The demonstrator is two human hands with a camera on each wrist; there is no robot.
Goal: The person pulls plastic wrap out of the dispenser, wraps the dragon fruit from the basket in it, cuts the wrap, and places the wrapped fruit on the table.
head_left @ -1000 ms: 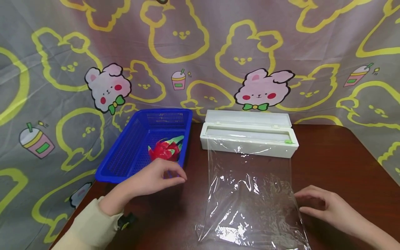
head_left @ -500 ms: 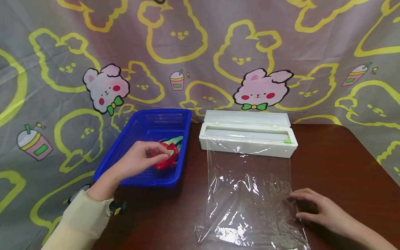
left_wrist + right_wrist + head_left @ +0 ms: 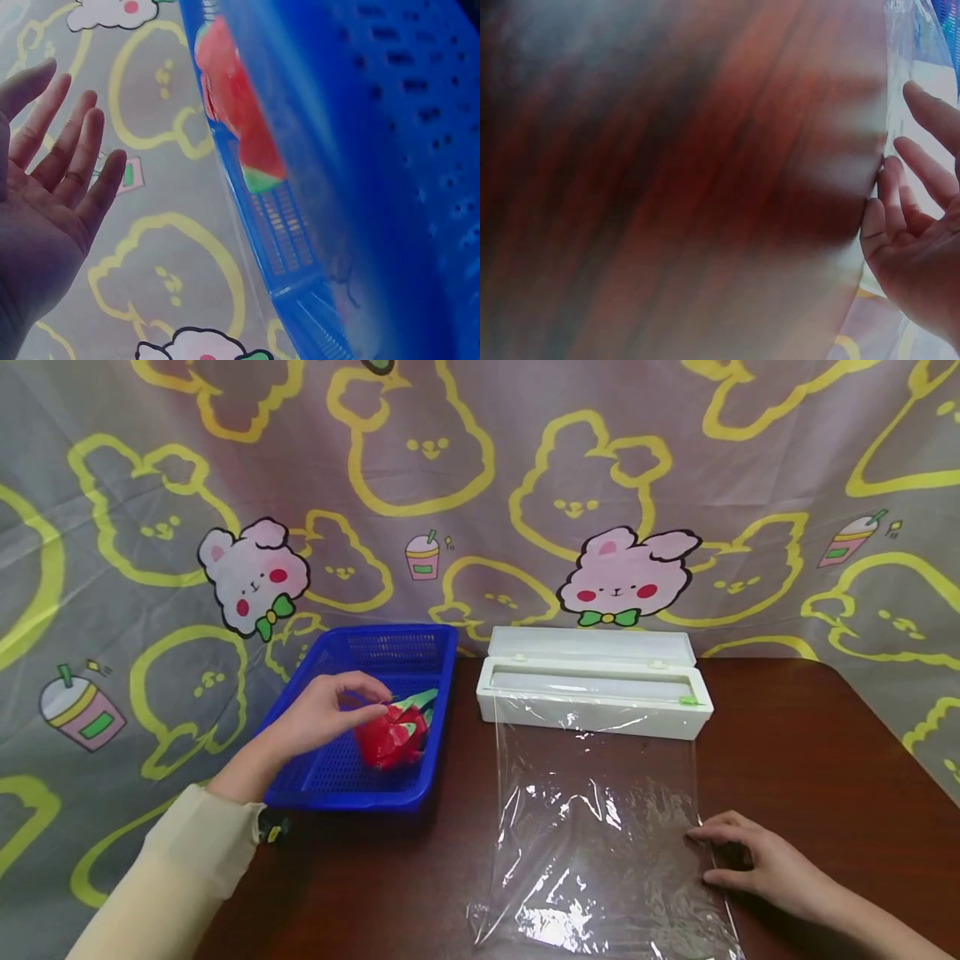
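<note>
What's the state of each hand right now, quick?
Left hand: open, near the dragon fruit.
Right hand: open, at the edge of the clear film.

The left hand (image 3: 318, 717) has moved over the blue basket (image 3: 352, 800), dragon fruit (image 3: 390, 742) now just beside it; the right hand (image 3: 776, 864) has edged over the cling film (image 3: 592, 843).

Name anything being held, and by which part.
Nothing: the left hand hovers near the red fruit, the right hand is at the edge of the clear film.

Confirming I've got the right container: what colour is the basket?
The basket is blue, seen best in the head view.
</note>
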